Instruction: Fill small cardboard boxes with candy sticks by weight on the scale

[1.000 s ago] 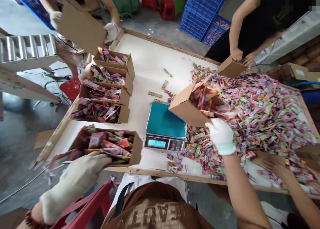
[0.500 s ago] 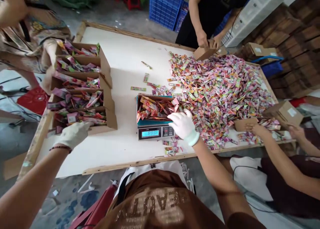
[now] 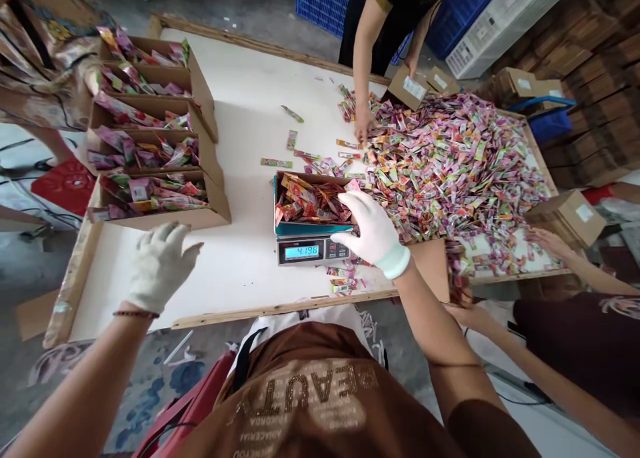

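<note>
My left hand (image 3: 161, 266), in a white glove, hovers over the white table with its fingers apart and nothing in them. Just beyond it stands the nearest of several cardboard boxes (image 3: 220, 201) filled with small wrapped sachets. My right hand (image 3: 371, 235), gloved too, is at the right end of a box of red and orange sachets (image 3: 313, 201). Its thumb and fingers are spread around that box's front right corner; whether they touch it I cannot tell. The box sits on a digital scale (image 3: 313, 251) with a lit display, which seems to read 419.8.
A large heap of sachets (image 3: 450, 158) covers the table's right side. Across the table, a person's hand (image 3: 365, 126) reaches into the heap beside a cardboard box (image 3: 407, 88). Another person at the right handles a box (image 3: 431, 268) near my right forearm. Wooden strips (image 3: 240, 316) edge the table.
My left hand has drawn back from the nearest filled box and opened. My right thumb has spread toward the scale's front. The display digits changed. The co-worker at right brought a box closer.
</note>
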Demonstrator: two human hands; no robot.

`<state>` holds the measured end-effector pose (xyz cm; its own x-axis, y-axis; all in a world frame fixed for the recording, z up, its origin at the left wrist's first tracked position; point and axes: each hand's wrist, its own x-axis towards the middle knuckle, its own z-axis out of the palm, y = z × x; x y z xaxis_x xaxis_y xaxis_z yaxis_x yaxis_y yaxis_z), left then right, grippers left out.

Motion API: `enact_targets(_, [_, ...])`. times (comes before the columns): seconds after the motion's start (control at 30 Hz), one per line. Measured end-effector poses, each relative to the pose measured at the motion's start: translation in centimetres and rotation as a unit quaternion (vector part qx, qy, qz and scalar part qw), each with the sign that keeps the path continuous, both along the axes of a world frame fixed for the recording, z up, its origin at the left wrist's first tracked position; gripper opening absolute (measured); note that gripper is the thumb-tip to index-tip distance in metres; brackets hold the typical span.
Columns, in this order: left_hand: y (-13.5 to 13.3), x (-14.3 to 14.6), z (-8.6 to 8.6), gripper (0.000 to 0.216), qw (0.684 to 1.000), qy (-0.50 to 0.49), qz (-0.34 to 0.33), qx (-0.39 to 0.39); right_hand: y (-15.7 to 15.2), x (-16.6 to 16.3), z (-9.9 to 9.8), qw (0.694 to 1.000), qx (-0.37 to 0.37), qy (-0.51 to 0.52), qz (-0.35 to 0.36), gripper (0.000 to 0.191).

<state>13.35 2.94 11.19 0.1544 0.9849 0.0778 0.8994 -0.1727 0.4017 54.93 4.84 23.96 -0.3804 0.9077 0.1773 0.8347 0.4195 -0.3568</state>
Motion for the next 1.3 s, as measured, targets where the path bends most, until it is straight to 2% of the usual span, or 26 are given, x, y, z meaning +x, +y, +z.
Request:
enact_targets(0.07, [-2.2, -0.8, -3.1, 0.041, 1.000, 0.008, 0.024, 0.006, 1.5, -1.3, -0.3, 0.999, -0.024, -0.038, 0.012, 0.075])
enact_targets(0.17, [-6.4, -1.0, -7.6, 0.045, 0.999, -0.014, 0.033, -0.029, 3.6, -3.2, -1.0, 0.994, -0.043, -0.098, 0.022, 0.078])
enact_targets(0.23, [-8.6, -0.5, -9.5, 0.047, 0.997, -0.042, 0.036, -0.052, 4.3, -4.3, -1.2, 0.989, -0.039, -0.137, 0.026, 0.076])
enact_targets(0.3, [-9.7, 0.4, -10.1, 0.047, 0.995, -0.064, 0.034, -0.064, 4.6, -4.7, -1.2, 0.986, -0.034, -0.160, 0.031, 0.068])
enact_targets(0.4, [-9.3, 2.1, -9.3, 0.045, 0.994, -0.093, 0.028, -0.058, 4.3, -3.8, -0.6, 0.991, -0.012, -0.129, 0.040, 0.060])
enact_targets(0.5, [-7.2, 3.8, -7.3, 0.041, 0.992, -0.120, 0.018, -0.030, 3.7, -1.2, 0.2, 0.998, 0.030, -0.052, 0.028, 0.053])
enact_targets(0.57, [-5.3, 5.1, -5.3, 0.038, 0.989, -0.147, 0.009, -0.008, 3.3, 0.9, 0.4, 0.999, 0.048, -0.017, 0.002, 0.046])
enact_targets(0.67, [-2.4, 7.5, -1.2, 0.039, 0.980, -0.197, 0.017, 0.015, 3.4, 2.9, -0.4, 0.999, 0.025, -0.017, -0.032, 0.051])
enact_targets(0.73, [-0.5, 9.3, 1.7, 0.045, 0.974, -0.225, 0.025, 0.016, 3.8, 3.2, -1.5, 0.998, -0.015, -0.044, -0.046, 0.048])
enact_targets(0.8, [1.1, 11.2, 4.2, 0.054, 0.972, -0.235, 0.024, 0.019, 4.3, 2.7, -2.6, 0.995, -0.048, -0.067, -0.059, 0.031])
enact_targets(0.83, [1.7, 12.0, 5.1, 0.059, 0.972, -0.232, 0.021, 0.028, 4.5, 2.4, -3.0, 0.994, -0.056, -0.070, -0.063, 0.024])
enact_targets(0.9, [2.5, 13.3, 6.5, 0.065, 0.974, -0.218, 0.018, 0.057, 4.5, 2.0, -2.9, 0.995, -0.049, -0.050, -0.075, 0.022])
enact_targets(1.03, [2.7, 13.5, 7.0, 0.056, 0.971, -0.211, 0.018, 0.110, 2.3, 3.5, 0.2, 0.993, 0.033, 0.039, -0.103, 0.017])
enact_targets(1.17, [1.3, 11.3, 5.4, 0.043, 0.968, -0.227, 0.036, 0.101, -0.8, 7.6, 3.8, 0.982, 0.111, 0.070, -0.134, 0.011])
enact_targets(1.23, [0.2, 10.2, 4.1, 0.040, 0.966, -0.240, 0.058, 0.080, -1.5, 9.2, 4.4, 0.972, 0.137, 0.047, -0.185, 0.012])
enact_targets(1.3, [-1.1, 9.3, 2.8, 0.039, 0.962, -0.255, 0.083, 0.051, -1.4, 9.7, 3.8, 0.966, 0.134, 0.022, -0.219, 0.030])
